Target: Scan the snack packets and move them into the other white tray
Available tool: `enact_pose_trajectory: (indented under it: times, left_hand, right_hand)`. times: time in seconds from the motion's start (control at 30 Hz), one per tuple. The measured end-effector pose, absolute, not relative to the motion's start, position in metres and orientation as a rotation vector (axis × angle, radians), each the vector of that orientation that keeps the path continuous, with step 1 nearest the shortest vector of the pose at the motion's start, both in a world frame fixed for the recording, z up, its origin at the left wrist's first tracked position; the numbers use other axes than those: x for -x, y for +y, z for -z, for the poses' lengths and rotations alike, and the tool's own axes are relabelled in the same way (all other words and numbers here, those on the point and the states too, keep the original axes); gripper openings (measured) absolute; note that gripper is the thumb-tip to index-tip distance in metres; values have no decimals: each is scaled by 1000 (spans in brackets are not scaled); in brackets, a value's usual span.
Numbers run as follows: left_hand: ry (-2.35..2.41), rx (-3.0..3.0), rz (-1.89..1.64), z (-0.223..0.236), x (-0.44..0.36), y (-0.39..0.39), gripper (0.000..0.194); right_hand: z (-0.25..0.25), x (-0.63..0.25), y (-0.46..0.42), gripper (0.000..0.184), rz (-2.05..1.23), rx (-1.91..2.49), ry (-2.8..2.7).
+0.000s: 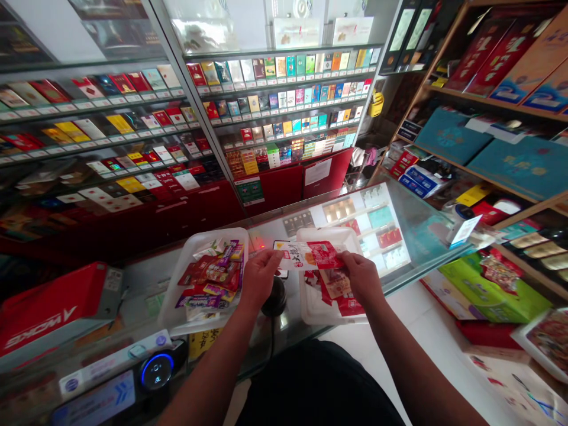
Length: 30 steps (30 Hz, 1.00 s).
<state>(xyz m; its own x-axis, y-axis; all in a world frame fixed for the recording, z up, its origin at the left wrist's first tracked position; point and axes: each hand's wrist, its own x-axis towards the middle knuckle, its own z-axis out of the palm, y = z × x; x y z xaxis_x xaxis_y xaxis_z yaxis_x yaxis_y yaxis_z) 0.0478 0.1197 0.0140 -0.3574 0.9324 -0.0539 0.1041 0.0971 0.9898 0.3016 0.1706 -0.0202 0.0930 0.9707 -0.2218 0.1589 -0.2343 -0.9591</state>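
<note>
A red and white snack packet (pixel 313 255) is stretched flat between my two hands. Its left end is pinched in my left hand (pixel 262 272), its right end in my right hand (pixel 360 275). Below it, on the glass counter, stands a white plastic tray (pixel 308 310) with red and brown packets in it. To the left, another white tray (pixel 171 310) holds several snack packets (pixel 213 272) in purple, red and yellow. Between the trays sits a black round device (pixel 274 299) with a cable, partly behind my left wrist.
The glass counter (pixel 399 266) runs across in front of me. A red box (pixel 53 310) and a payment device with a blue-lit ring (pixel 157 371) are at left. Cigarette shelves (pixel 284 77) line the back. At right stand shelves with blue boxes (pixel 510 165) and a green carton (pixel 492 290).
</note>
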Motion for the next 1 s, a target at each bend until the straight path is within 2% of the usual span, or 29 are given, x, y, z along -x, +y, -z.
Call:
enact_pose_trajectory:
  times: [0.23,0.3,0.4,0.47,0.6,0.7,0.8,0.9,1.0]
  left_hand:
    - [1470,-891,-1397,10,-43,121,37]
    - [1450,-854,-1412,12,-38,121,39]
    - [1451,-822,-1441,10,-30,121,45]
    - [1456,-822,-1448,7,-24,121,51]
    - [1501,-825,-1414,3,-14,121,66]
    - [1522,-830,-1378,2,-6,122,55]
    - [1543,-846,-1381,4,3,123,43]
    - [1576,-901,-1404,8,13,124,43]
    - [1596,-941,-1377,9,23,124,43]
  right_hand:
    - [25,-285,172,39,-1295,1391,-983]
    - [24,-281,173,46,-1367,1330,-952]
    - [18,-275,173,65,-1518,1241,-939]
    - [15,-270,173,68,-1576,1212,-951]
    - [17,-261,176,44,-1607,1179,-1022]
    - [21,-255,181,29,-1605,1162,-1047]
    - [24,-248,186,27,-1602,1159,-1068]
    - [24,-240,190,28,-1585,1128,-1139]
    - [25,-233,195,21,-1480,1161,-1296]
